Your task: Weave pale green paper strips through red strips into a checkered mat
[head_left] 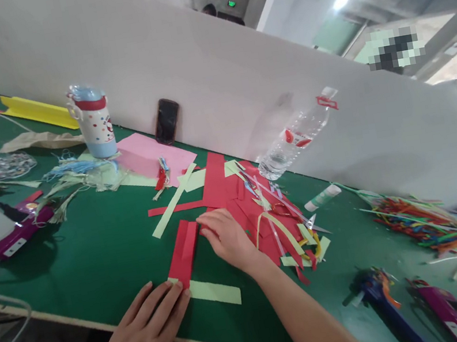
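Observation:
A folded red paper strip (185, 252) lies on the green table (106, 255), crossing a pale green paper strip (213, 291). My left hand (151, 335) lies flat with its fingers stretched out, the fingertips pressing the near end of the red strip where it meets the green one. My right hand (226, 235) rests at the far end of the red strip, fingers curled together and pressing on its edge. A heap of red and pale green paper scraps (272, 222) sits just right of my right hand.
A white and blue drink flask (94, 123), a pink sheet (151, 155), a black phone (166, 120) leaning on the white partition and a clear plastic bottle (293, 139) stand behind. A purple glue gun (6, 231) lies left; coloured strips (429, 219) and more tools (390, 301) lie right.

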The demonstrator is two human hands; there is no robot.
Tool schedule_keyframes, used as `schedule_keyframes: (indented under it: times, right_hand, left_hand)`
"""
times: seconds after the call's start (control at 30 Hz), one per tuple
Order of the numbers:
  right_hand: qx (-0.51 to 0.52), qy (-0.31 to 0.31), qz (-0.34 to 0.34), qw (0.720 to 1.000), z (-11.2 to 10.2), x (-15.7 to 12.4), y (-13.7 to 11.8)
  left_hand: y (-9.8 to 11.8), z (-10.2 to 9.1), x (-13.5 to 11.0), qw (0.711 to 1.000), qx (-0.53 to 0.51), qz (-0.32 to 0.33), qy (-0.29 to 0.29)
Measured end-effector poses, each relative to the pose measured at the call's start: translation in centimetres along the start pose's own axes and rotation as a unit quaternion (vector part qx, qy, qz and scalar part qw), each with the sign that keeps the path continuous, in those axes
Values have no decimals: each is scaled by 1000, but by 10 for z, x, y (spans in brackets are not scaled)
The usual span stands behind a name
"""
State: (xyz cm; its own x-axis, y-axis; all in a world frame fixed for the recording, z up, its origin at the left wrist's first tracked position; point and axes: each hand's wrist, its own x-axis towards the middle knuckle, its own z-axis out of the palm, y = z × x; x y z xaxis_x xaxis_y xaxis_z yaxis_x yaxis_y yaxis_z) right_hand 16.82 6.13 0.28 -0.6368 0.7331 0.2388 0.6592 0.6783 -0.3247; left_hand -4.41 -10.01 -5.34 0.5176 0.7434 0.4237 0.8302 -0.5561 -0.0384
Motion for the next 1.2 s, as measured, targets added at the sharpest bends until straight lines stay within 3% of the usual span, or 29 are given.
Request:
schedule_keyframes:
  times: [0.17,0.4,1.2]
  right_hand:
    - [3,10,50,999,9,19,0]
    - [11,2,103,995,16,20,-4]
    - [86,6,174,981,15,25,-7]
  left_hand:
    - [-1,-1,1,1000,0,1,6]
    - [-2,-1,2,1000,-4,1,12]
    - [-1,-4,7,999,-24,-5,28]
